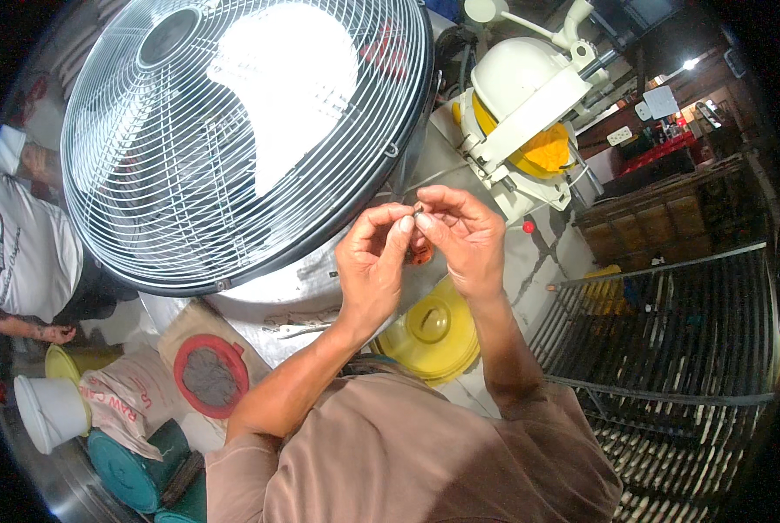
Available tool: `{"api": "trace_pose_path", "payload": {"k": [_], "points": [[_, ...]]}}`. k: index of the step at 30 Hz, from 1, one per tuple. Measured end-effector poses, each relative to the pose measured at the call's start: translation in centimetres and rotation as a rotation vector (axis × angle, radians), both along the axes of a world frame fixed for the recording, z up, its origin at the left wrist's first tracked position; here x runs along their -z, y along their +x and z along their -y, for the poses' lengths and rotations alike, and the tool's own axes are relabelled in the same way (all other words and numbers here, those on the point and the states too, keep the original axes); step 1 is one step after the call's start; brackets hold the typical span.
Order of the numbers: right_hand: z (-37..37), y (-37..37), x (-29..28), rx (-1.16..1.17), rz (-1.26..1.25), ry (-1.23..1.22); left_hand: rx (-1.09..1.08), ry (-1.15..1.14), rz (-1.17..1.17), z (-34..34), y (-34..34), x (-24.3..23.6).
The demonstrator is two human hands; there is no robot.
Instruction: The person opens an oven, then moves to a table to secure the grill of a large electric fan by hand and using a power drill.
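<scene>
My left hand [374, 254] and my right hand [470, 240] meet in the middle of the view, fingertips pinched together. Between them is a small dark piece [419, 210], too tiny to name. Just beyond and to the left stands a large round fan [224, 166] with a wire grille and a dark rim, its face tilted up. The fan's white blades show through the wires. Partly hidden behind my hands is an orange item [420, 255]. Below my wrists sits a round yellow lid [428, 336].
A cream-coloured mixer-like machine [516, 113] with yellow material inside stands at the far right. Slatted dark racks [660, 331] fill the right side. At left are a person in a white shirt [24, 244], a white bucket [46, 414], a teal drum [133, 471] and a red-rimmed container [242, 373].
</scene>
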State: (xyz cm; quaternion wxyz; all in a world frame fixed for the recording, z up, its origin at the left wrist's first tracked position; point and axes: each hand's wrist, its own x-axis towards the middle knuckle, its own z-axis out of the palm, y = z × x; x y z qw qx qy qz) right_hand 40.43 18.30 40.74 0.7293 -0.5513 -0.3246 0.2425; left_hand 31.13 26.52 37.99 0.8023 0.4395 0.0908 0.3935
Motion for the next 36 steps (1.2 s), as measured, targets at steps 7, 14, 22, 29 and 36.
{"api": "trace_pose_path", "payload": {"k": [7,14,22,29,36], "points": [[-1.4,0.5,-4.2,-0.058,0.089,-0.098,0.089,-0.419,0.093,-0.1,0.1,-0.3],[-4.5,2.5,-6.3,-0.098,0.232,-0.139,0.137,-0.485,0.201,-1.5,0.1,-2.2],[-5.0,3.1,-5.8,-0.047,0.168,-0.200,0.089,-0.349,0.101,-1.9,0.4,-1.1],[-5.5,3.2,-6.7,-0.015,0.162,-0.287,0.111,-0.364,0.008,-2.0,0.0,-0.7],[-5.9,3.9,-8.1,-0.026,0.165,-0.425,0.098,-0.376,-0.028,-1.9,0.1,-0.7]]}}
